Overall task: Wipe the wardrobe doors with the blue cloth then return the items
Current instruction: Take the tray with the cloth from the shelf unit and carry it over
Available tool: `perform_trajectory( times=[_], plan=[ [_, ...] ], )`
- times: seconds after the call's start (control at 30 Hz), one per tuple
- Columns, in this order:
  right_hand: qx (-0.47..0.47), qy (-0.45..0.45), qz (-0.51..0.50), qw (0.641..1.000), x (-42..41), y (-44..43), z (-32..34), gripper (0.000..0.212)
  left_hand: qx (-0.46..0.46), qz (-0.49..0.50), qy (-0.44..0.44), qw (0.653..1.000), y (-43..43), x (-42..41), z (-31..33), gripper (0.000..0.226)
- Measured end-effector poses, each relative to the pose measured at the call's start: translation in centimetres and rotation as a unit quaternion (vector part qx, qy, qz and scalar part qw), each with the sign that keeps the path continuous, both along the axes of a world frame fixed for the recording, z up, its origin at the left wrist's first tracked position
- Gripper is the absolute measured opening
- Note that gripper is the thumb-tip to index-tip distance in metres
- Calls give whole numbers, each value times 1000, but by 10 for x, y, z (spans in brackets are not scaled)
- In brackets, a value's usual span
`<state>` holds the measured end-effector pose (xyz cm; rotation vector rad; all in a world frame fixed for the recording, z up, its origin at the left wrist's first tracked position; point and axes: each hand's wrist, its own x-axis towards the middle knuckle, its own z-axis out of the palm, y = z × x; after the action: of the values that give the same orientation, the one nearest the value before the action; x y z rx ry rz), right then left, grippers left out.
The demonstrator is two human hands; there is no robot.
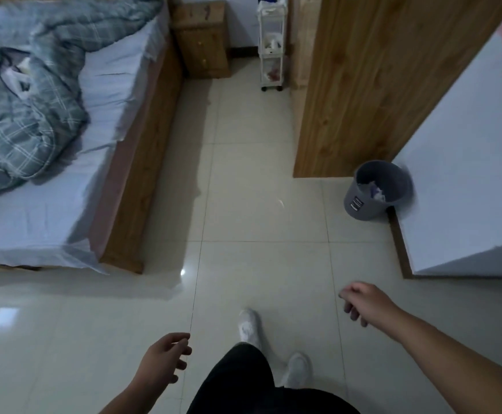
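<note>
The wooden wardrobe [378, 85] stands at the upper right, its side panel facing me. No blue cloth shows clearly; something blue lies on top of the white rolling cart [270, 43] beside the wardrobe, too small to identify. My left hand [163, 360] hangs low at the bottom centre-left, fingers loosely curled, holding nothing. My right hand [360, 300] is out to the right over the tiled floor, fingers loosely curled and empty. Both hands are far from the wardrobe.
A bed [64, 174] with a rumpled plaid quilt fills the left. A wooden nightstand [202, 40] stands at the back. A grey waste bin [378, 189] sits by the wardrobe's corner and a white wall [467, 174]. My white shoes [249, 327] stand on pale floor tiles.
</note>
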<state>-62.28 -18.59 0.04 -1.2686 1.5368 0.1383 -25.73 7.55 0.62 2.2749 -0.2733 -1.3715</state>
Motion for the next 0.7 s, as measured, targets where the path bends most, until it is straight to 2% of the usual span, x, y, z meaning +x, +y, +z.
perform_trajectory(
  times=[0.17,0.33,0.57,0.7],
  plan=[
    [-48,-20,3,999,80,-89,17,16,-7,62,12,998,-49,39,-21,15],
    [-38,9,11,999,126,-143,7,17,-19,51,23,998,-139,93,-28,17],
    [50,91,-59,993,107,-173,-20,17,-57,-56,28,996,-303,174,8,16],
    [96,116,-122,981,96,-211,-31,14,-85,-60,2,995,-400,210,16,19]
  ],
)
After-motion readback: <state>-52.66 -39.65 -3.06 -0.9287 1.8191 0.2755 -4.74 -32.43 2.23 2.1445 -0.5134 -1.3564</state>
